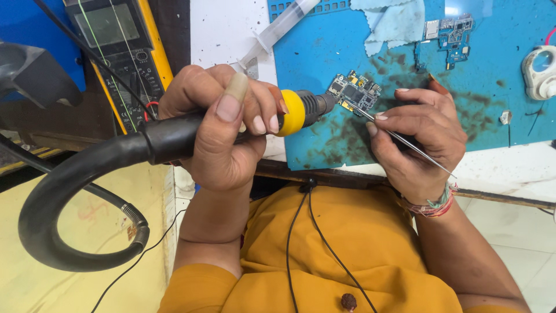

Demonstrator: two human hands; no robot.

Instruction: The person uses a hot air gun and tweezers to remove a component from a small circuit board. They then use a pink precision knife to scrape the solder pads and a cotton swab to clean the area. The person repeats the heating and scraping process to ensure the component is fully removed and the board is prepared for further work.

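Observation:
My left hand (223, 124) grips a hot-air tool (295, 112) with a black handle, a yellow collar and a thick black hose. Its nozzle points at a small phone circuit board (354, 91) lying on a stained blue work mat (492, 75). My right hand (420, 142) holds thin metal tweezers (405, 142), whose tips touch the board's lower edge. The hand rests on the mat just right of the board.
A second circuit board (453, 33), a light blue cloth (397, 23) and a clear syringe (278, 29) lie at the back. A white round object (541, 71) sits at the right edge. A yellow multimeter (124, 52) stands at the left.

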